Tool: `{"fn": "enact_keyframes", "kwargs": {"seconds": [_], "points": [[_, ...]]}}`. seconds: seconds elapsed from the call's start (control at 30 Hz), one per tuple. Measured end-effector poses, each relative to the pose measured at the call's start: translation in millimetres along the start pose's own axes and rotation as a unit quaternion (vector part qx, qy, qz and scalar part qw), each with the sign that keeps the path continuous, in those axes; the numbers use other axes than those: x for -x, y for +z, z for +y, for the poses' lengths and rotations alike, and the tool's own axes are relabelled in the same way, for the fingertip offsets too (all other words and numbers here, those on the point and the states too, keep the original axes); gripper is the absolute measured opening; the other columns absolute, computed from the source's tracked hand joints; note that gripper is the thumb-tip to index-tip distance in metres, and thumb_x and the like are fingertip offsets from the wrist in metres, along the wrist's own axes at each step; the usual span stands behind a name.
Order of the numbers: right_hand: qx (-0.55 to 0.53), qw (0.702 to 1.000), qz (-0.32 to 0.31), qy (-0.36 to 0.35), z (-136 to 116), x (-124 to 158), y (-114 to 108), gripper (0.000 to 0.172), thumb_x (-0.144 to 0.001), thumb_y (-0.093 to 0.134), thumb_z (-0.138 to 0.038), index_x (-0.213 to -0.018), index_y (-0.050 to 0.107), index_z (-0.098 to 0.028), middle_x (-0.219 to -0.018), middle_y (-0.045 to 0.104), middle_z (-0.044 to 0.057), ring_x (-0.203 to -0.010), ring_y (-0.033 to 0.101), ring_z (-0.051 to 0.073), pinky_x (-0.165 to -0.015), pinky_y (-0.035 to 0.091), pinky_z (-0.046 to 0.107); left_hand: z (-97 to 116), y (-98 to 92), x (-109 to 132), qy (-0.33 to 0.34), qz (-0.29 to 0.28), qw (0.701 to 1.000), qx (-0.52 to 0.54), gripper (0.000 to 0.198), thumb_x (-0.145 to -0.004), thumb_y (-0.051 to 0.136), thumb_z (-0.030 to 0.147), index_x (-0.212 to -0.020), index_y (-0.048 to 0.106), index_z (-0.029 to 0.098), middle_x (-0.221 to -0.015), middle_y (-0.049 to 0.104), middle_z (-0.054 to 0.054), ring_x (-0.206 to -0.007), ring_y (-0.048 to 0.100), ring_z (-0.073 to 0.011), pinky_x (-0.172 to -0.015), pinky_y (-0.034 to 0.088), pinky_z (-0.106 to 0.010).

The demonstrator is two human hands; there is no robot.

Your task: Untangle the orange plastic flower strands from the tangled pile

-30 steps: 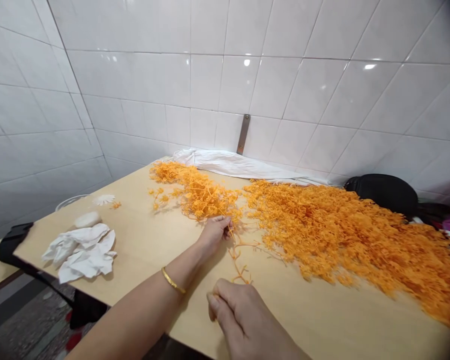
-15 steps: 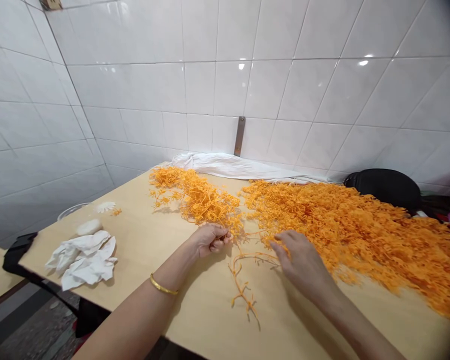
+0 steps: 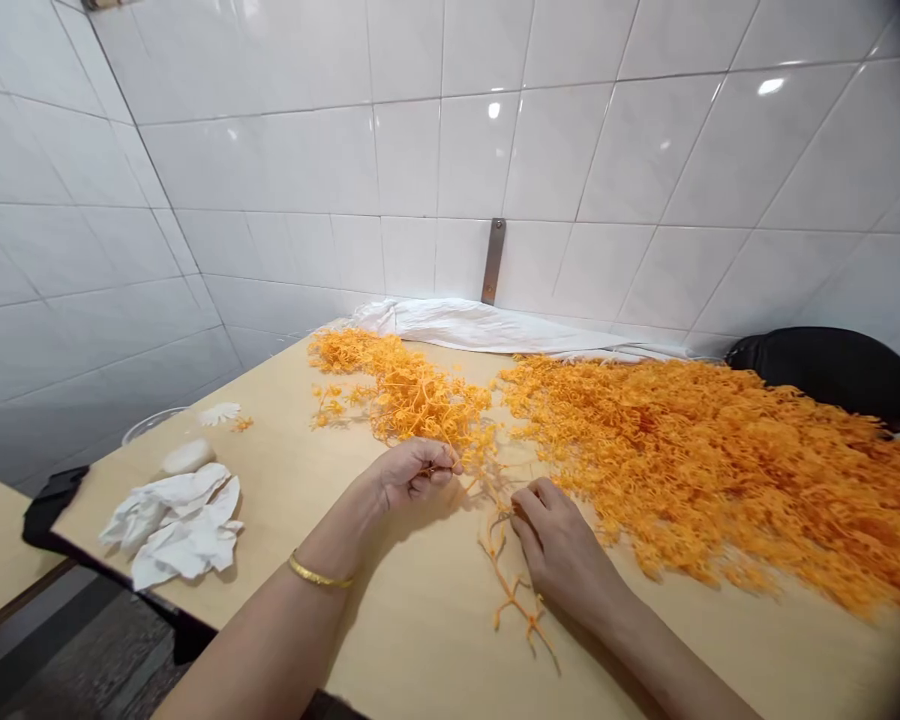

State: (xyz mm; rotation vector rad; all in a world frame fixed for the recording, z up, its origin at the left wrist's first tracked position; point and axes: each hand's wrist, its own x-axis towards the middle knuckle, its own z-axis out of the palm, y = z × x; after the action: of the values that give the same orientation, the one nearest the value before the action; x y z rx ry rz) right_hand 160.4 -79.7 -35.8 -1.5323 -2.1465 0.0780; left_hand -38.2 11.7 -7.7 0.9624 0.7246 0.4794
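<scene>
Nr ctr of bench (image 3: 285, 455), L hand (image 3: 422, 470) has its grip closed on a thin orange stem (image 3: 457, 464), pinched at the near edge of the smaller orange pile (image 3: 420, 400); R hand (image 3: 559, 545), just to its right, has thumb & forefinger closed on a loose orange strand (image 3: 511, 598), whose forked end lies on bench toward the wearer. Larger orange pile (image 3: 690, 450) covers R side, w/ black case (image 3: 832, 370) behind & white cloth (image 3: 465, 328) along tiled wall (image 3: 420, 160). Far L: crumpled white tissue (image 3: 187, 535), rounded white obj. (image 3: 188, 456) just beside it.
</scene>
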Motion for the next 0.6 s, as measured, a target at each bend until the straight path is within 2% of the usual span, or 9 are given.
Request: {"fn": "enact_keyframes", "kwargs": {"seconds": [0.1,0.2,0.27,0.33,0.4,0.5,0.6], "points": [[-0.069,0.997,0.042,-0.015,-6,-2,-11,0.016,-0.081,0.043,-0.021,-0.095,0.05,-0.02,-0.093,0.049,0.007,-0.088,0.047,0.02,-0.074,0.041,0.034,-3,4.5,-2,0.012,-0.024,1.0,-0.008,0.006,-0.06,0.053,0.015,-0.064,0.051,0.011,-0.041,0.034,0.006,-0.032,0.015,-0.0002,-0.033,0.004,-0.016],[-0.097,0.986,0.113,-0.079,-15,-4,-19,0.023,-0.081,0.042,-0.019,-0.103,0.047,-0.02,-0.103,0.049,0.008,-0.098,0.045,0.021,-0.082,0.039,0.036,-5,7.8,-3,0.015,-0.053,0.998,-0.034,0.007,-0.061,0.055,0.017,-0.063,0.05,0.012,-0.042,0.035,0.006,-0.033,0.016,-0.0003,-0.034,0.004,-0.017],[-0.091,0.982,0.112,-0.124,-22,-8,-20,0.031,-0.08,0.042,-0.016,-0.112,0.044,-0.019,-0.11,0.047,0.009,-0.102,0.042,0.021,-0.086,0.037,0.037,-5,9.0,-3,0.01,-0.059,0.997,-0.051,0.009,-0.062,0.056,0.018,-0.061,0.049,0.012,-0.042,0.036,0.006,-0.033,0.015,-0.0002,-0.034,0.003,-0.018],[-0.077,0.985,0.078,-0.137,-27,-12,-17,0.036,-0.08,0.041,-0.014,-0.116,0.041,-0.017,-0.113,0.046,0.01,-0.102,0.041,0.022,-0.087,0.035,0.038,-6,9.8,-2,0.005,-0.066,0.996,-0.061,0.012,-0.062,0.058,0.02,-0.059,0.049,0.012,-0.043,0.036,0.006,-0.033,0.016,0.0001,-0.035,0.003,-0.018],[-0.061,0.99,0.054,-0.116,-29,-16,-11,0.031,-0.081,0.04,-0.014,-0.112,0.044,-0.016,-0.105,0.05,0.009,-0.095,0.041,0.021,-0.083,0.036,0.038,-8,10.5,-2,0.003,-0.073,0.995,-0.062,0.016,-0.062,0.061,0.023,-0.061,0.05,0.012,-0.044,0.038,0.006,-0.033,0.016,0.0006,-0.036,0.004,-0.018],[-0.031,0.995,0.055,-0.071,-25,-20,-2,0.019,-0.083,0.036,-0.015,-0.093,0.052,-0.016,-0.084,0.052,0.007,-0.081,0.042,0.02,-0.072,0.037,0.035,-12,12.4,-5,0.012,-0.067,0.996,-0.051,0.023,-0.062,0.064,0.029,-0.062,0.049,0.012,-0.047,0.042,0.005,-0.032,0.017,0.0013,-0.036,0.005,-0.018],[0.014,0.996,0.068,-0.058,-25,-20,4,0.021,-0.084,0.034,-0.015,-0.075,0.052,-0.017,-0.073,0.048,0.005,-0.073,0.04,0.018,-0.066,0.034,0.032,-16,15.1,-10,0.017,-0.034,0.999,-0.037,0.027,-0.063,0.065,0.032,-0.06,0.046,0.012,-0.045,0.043,0.005,-0.03,0.019,0.0011,-0.035,0.005,-0.018]]}}
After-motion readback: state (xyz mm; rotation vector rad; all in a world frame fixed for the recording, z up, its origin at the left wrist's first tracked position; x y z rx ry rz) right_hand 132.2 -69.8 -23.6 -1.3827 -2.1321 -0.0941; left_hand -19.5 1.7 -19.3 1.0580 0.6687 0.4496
